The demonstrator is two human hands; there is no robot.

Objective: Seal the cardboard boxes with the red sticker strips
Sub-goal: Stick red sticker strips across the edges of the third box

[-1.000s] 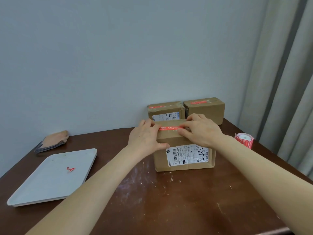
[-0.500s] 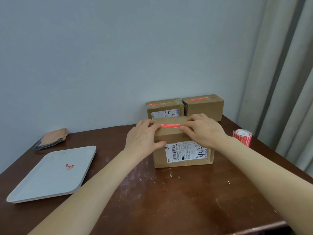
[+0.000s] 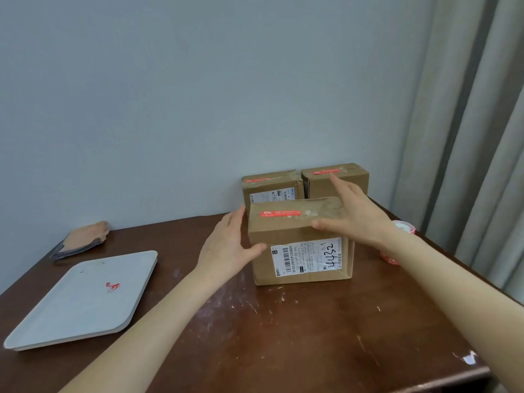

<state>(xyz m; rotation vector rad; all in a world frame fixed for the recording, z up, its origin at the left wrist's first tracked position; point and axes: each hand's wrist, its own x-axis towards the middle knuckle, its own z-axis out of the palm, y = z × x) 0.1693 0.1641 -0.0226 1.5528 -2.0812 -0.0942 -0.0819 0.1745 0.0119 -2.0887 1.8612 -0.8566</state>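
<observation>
A cardboard box (image 3: 263, 251) with a white shipping label stands on the brown table (image 3: 283, 336). A red sticker strip (image 3: 280, 213) lies flat across its top. My left hand (image 3: 229, 245) rests open against the box's left side, thumb on the front face. My right hand (image 3: 354, 217) lies open over the top right of the box, fingers straight. Two more boxes stand behind against the wall, the left box (image 3: 272, 185) and the right box (image 3: 317, 188), each with a red strip on top. The red sticker roll (image 3: 402, 231) sits right of my right wrist, partly hidden.
A white tray (image 3: 56, 316) with a small red scrap (image 3: 112, 287) lies at the left. A folded cloth (image 3: 82, 239) rests at the back left by the wall. Grey curtains (image 3: 467, 137) hang at the right. The table's front edge runs at the lower right.
Both hands have come off the red strip: the left moved to the box's left side, the right spread over the top right. The strip now shows whole.
</observation>
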